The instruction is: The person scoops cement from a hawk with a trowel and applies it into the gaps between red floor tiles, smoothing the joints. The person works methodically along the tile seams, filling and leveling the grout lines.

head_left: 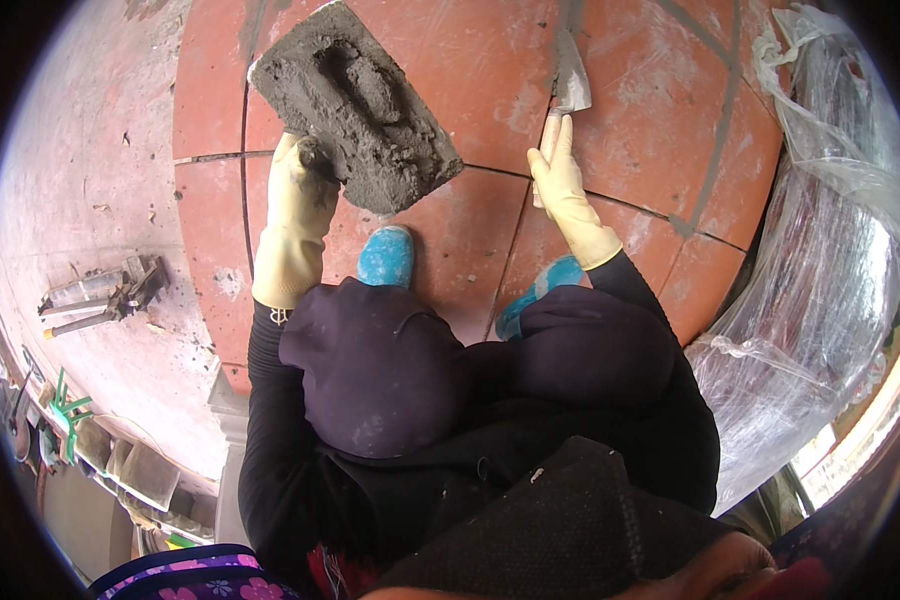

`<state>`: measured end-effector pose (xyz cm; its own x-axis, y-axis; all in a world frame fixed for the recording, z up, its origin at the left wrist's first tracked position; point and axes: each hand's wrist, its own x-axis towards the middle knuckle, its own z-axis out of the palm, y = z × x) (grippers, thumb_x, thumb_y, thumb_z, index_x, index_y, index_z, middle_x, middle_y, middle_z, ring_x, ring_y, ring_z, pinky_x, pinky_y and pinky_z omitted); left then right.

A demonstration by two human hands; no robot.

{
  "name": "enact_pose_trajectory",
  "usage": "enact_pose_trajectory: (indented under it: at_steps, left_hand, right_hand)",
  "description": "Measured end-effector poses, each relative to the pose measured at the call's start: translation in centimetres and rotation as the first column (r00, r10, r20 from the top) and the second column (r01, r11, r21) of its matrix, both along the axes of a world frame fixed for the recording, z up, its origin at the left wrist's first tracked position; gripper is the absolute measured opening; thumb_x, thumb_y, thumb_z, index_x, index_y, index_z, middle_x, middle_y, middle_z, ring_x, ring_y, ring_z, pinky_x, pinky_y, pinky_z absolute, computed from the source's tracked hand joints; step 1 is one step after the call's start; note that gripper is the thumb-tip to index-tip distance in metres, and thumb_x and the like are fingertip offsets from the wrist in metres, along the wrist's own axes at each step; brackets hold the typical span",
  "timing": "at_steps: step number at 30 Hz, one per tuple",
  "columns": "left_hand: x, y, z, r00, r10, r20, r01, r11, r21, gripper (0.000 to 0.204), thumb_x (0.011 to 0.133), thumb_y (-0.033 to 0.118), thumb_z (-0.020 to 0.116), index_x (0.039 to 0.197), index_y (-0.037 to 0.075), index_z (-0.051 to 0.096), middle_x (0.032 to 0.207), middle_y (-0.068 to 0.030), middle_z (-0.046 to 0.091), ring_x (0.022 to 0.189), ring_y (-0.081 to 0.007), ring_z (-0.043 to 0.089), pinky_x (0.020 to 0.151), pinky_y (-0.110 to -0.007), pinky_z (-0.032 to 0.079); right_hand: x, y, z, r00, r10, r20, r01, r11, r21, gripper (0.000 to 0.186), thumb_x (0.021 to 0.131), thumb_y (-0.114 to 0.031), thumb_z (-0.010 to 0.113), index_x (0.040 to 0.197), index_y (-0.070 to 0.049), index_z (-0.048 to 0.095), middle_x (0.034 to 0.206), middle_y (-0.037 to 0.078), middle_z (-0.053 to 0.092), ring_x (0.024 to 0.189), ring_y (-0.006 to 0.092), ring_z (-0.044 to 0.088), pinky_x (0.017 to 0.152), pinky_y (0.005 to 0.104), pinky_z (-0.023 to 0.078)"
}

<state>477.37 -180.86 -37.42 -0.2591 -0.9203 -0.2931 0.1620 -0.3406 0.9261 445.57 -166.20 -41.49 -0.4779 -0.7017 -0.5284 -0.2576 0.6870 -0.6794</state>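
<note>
Grey mortar is being carried, heaped on a board, by the gloved L hand: grip closed at the near edge, glove smeared. Over on the R, a trowel is held by the gloved R hand, grip closed on it w/ two fingers stretched fwd, blade pointed up a joint btwn red tiles; contact can't be told. Clear plastic is bunched far R

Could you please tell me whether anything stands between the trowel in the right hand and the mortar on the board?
Nothing visible does: between the trowel in the right hand and the mortar on the board in the left hand, only red floor tiles show beneath.
</note>
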Motion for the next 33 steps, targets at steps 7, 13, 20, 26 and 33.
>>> enact_pose_trajectory:
  at_steps: [7, 13, 20, 26, 33]
  left_hand:
    - [0.8, -0.2, 0.1, 0.637, 0.059, 0.768, 0.561, 0.648, -0.515, 0.026, 0.073, -0.002, 0.073, 0.098, 0.003, 0.071, 0.1, -0.0137, 0.068, 0.095, -0.0309, 0.066, 0.082, -0.035, 0.054]
    - [0.1, -0.2, -0.7, 0.921, -0.067, 0.385, 0.2, 0.927, -0.317, 0.025, 0.073, -0.01, 0.064, 0.093, 0.004, 0.067, 0.093, -0.0096, 0.065, 0.088, -0.0232, 0.064, 0.074, -0.031, 0.053]
    - [0.2, 0.3, -0.2, 0.967, -0.091, 0.237, 0.145, 0.965, -0.218, 0.024, 0.083, -0.011, 0.061, 0.102, 0.004, 0.062, 0.09, -0.0041, 0.062, 0.087, -0.0145, 0.063, 0.074, -0.029, 0.053]
    - [0.3, -0.2, 0.0, 0.767, -0.037, 0.64, 0.464, 0.722, -0.514, 0.022, 0.083, -0.01, 0.061, 0.099, 0.005, 0.064, 0.09, -0.0037, 0.063, 0.087, -0.0152, 0.063, 0.076, -0.03, 0.053]
    - [0.3, -0.3, -0.6, 0.994, -0.004, 0.108, 0.022, 0.987, -0.161, 0.02, 0.088, 0.004, 0.063, 0.108, 0.004, 0.063, 0.091, -0.0034, 0.063, 0.085, -0.0168, 0.062, 0.074, -0.032, 0.052]
  right_hand:
    - [0.2, 0.1, 2.2, 0.986, -0.088, 0.139, 0.083, 0.996, 0.044, 0.086, 0.1, -0.013, 0.052, 0.158, -0.006, -0.011, 0.127, 0.013, 0.061, 0.052, 0.0136, 0.051, 0.043, 0.03, 0.044]
    - [-0.4, -0.4, 0.3, 0.967, 0.069, -0.247, -0.093, 0.992, -0.089, 0.089, 0.098, -0.018, 0.059, 0.16, -0.012, -0.005, 0.114, 0.017, 0.062, 0.055, 0.0118, 0.047, 0.046, 0.0293, 0.042]
    - [0.5, 0.6, 1.1, 0.957, -0.112, 0.268, 0.139, 0.987, -0.081, 0.09, 0.099, -0.017, 0.057, 0.16, -0.012, -0.009, 0.131, 0.018, 0.057, 0.055, 0.0135, 0.048, 0.045, 0.0289, 0.041]
    - [0.3, -0.9, 1.5, 0.855, -0.209, 0.474, 0.315, 0.937, -0.155, 0.079, 0.1, -0.022, 0.058, 0.161, -0.021, 0.009, 0.087, 0.004, 0.051, 0.054, 0.0118, 0.05, 0.044, 0.0288, 0.044]
    - [-1.3, 2.0, 2.0, 0.799, -0.319, 0.51, 0.354, 0.935, 0.03, 0.067, 0.103, -0.028, 0.053, 0.16, -0.025, 0.018, 0.085, 0.002, 0.052, 0.055, 0.0105, 0.052, 0.046, 0.0254, 0.044]
